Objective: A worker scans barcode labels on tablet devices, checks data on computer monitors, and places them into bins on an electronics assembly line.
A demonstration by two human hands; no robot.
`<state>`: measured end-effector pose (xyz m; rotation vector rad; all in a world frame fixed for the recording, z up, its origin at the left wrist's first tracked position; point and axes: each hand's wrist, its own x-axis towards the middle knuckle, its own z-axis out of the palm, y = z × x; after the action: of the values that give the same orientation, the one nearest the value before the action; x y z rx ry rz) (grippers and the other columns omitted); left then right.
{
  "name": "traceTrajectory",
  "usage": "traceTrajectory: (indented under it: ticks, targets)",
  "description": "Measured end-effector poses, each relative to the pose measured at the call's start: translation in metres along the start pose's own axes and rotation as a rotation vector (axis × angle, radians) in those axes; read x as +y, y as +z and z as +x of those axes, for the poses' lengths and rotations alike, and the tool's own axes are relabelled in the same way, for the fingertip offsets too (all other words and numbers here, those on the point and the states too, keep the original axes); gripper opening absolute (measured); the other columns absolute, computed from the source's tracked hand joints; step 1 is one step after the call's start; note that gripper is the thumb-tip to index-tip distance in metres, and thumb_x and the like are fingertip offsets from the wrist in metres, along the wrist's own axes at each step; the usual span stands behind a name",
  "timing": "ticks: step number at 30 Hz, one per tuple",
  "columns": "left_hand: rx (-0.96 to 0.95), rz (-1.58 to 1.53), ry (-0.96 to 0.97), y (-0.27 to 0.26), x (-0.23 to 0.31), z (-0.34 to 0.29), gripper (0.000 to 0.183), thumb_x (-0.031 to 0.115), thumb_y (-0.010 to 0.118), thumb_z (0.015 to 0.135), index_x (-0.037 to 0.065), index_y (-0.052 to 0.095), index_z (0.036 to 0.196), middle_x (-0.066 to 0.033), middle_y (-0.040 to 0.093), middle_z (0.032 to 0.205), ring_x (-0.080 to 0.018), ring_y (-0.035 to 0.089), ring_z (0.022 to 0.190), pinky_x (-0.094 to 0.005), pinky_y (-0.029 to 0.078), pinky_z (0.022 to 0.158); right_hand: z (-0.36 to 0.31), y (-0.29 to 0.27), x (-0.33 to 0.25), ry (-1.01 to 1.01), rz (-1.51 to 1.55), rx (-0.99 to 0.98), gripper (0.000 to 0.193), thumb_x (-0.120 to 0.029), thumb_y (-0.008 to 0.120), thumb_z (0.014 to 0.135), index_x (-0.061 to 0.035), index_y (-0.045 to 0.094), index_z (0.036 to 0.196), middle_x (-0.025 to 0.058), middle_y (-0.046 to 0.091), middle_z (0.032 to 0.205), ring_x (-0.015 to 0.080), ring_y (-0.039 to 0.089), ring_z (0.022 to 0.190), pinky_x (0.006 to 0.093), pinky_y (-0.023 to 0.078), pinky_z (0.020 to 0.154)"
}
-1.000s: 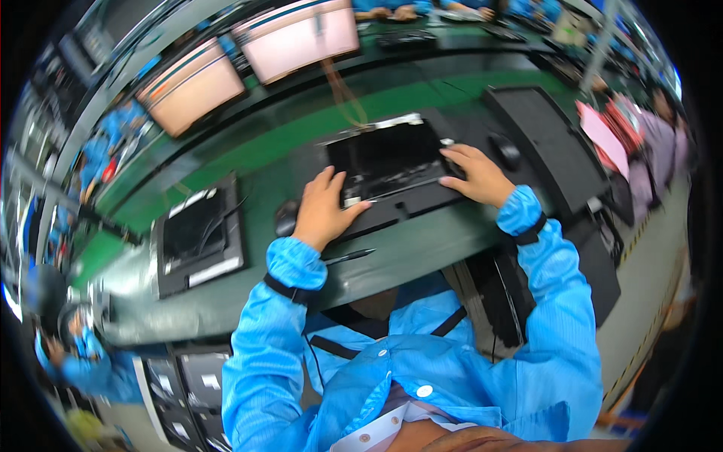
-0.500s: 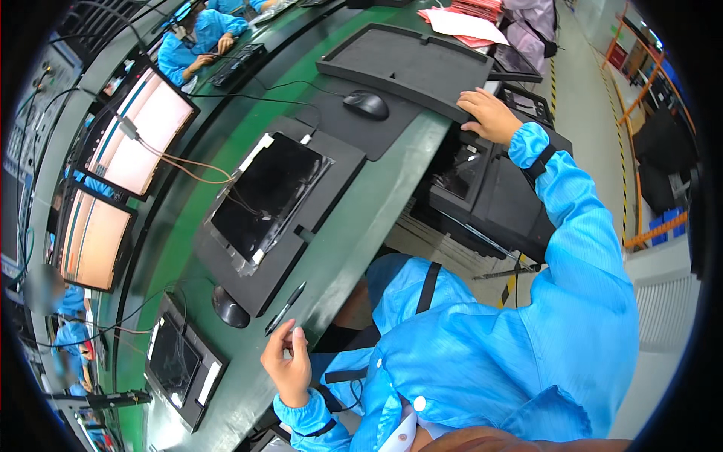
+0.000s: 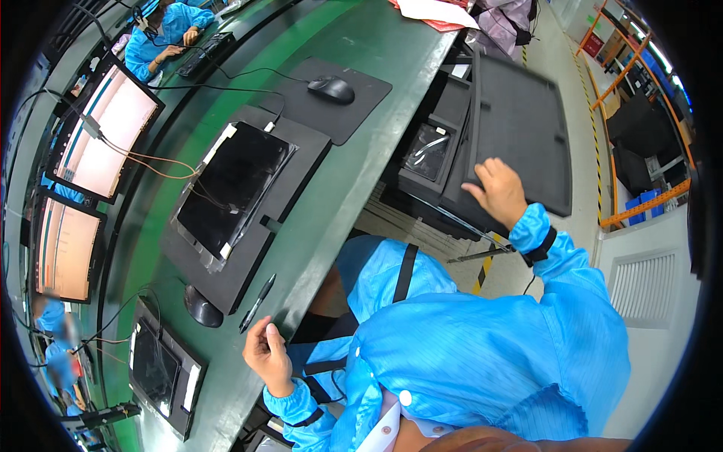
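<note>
My right hand (image 3: pixel 498 194) is bent over the near edge of a flat black tray (image 3: pixel 523 113), gripping it beside the table. Beneath the tray is a stack of black foam trays (image 3: pixel 456 113), one of which holds a dark screen panel (image 3: pixel 429 151). My left hand (image 3: pixel 268 360) hovers at the table's edge, its fingers loosely curled, with nothing visible in them. The nearest thing to it is a black pen (image 3: pixel 257 303) on the table. A larger dark screen panel (image 3: pixel 235 188) with clear film at its edges lies on a black foam base (image 3: pixel 263 226), connected to cables.
Black mice (image 3: pixel 331 89) (image 3: pixel 202 305) rest on the green table (image 3: pixel 331 203), one on a mouse pad (image 3: pixel 361 113). A smaller panel (image 3: pixel 154 369) lies at the near left. Monitors (image 3: pixel 109 132) line the left. A co-worker (image 3: pixel 166 38) sits at the far left; red sheets (image 3: pixel 437 15) lie at the far end.
The black tray has moved off the table to the right, over the tray stack, with my right hand at its edge. My left hand stays loosely curled near the pen.
</note>
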<state>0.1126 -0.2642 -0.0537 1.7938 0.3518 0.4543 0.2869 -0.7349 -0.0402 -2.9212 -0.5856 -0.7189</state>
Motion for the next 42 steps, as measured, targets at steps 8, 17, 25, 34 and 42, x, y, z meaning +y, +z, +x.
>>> traceTrajectory:
  ticks: [8, 17, 25, 34, 42]
  targets:
    - [0.007, -0.006, 0.039, 0.001, -0.004, -0.001, 0.013, 0.007, 0.064, 0.096, -0.002, 0.068, 0.106, 0.0008, 0.057, 0.068, -0.0040, 0.048, 0.057, -0.0195, 0.037, 0.051, -0.032, 0.038, -0.009, 0.135, 0.095, -0.083, 0.033, -0.026, 0.079, 0.077, -0.0009, 0.061, 0.090, 0.0130, 0.053, 0.085, 0.0317, 0.057, 0.082, 0.0419, 0.049, 0.069]
    - [0.045, 0.081, 0.098, 0.004, -0.010, -0.004, 0.016, 0.013, 0.061, 0.100, -0.001, 0.066, 0.106, 0.0025, 0.054, 0.067, -0.0030, 0.046, 0.055, -0.0191, 0.034, 0.048, -0.010, 0.051, -0.016, 0.144, 0.105, -0.063, 0.032, -0.023, 0.080, 0.076, -0.0014, 0.059, 0.087, 0.0150, 0.056, 0.087, 0.0349, 0.058, 0.084, 0.0452, 0.049, 0.070]
    - [0.008, 0.182, 0.088, 0.013, 0.017, 0.014, 0.012, 0.010, 0.071, 0.092, 0.000, 0.071, 0.098, -0.0015, 0.064, 0.074, -0.0056, 0.056, 0.065, -0.0225, 0.043, 0.057, 0.013, 0.023, -0.016, 0.174, -0.071, -0.006, 0.038, -0.038, 0.070, 0.089, -0.0028, 0.059, 0.079, 0.0153, 0.059, 0.082, 0.0378, 0.061, 0.079, 0.0469, 0.049, 0.067]
    - [0.072, 0.164, 0.076, 0.011, 0.011, 0.017, 0.015, 0.012, 0.071, 0.091, 0.001, 0.066, 0.084, -0.0010, 0.053, 0.059, -0.0062, 0.045, 0.053, -0.0254, 0.036, 0.049, 0.101, 0.093, 0.038, 0.116, 0.531, -0.085, 0.025, -0.023, 0.067, 0.095, 0.0013, 0.065, 0.087, 0.0110, 0.057, 0.069, 0.0194, 0.054, 0.061, 0.0347, 0.043, 0.058]
    - [0.094, 0.167, 0.047, 0.012, 0.010, 0.012, 0.019, 0.013, 0.072, 0.090, 0.001, 0.063, 0.078, -0.0012, 0.052, 0.059, -0.0062, 0.045, 0.052, -0.0255, 0.036, 0.048, 0.101, 0.132, 0.054, 0.195, 0.625, -0.306, 0.028, -0.021, 0.067, 0.093, 0.0038, 0.062, 0.081, 0.0128, 0.056, 0.062, 0.0189, 0.050, 0.056, 0.0356, 0.042, 0.055]
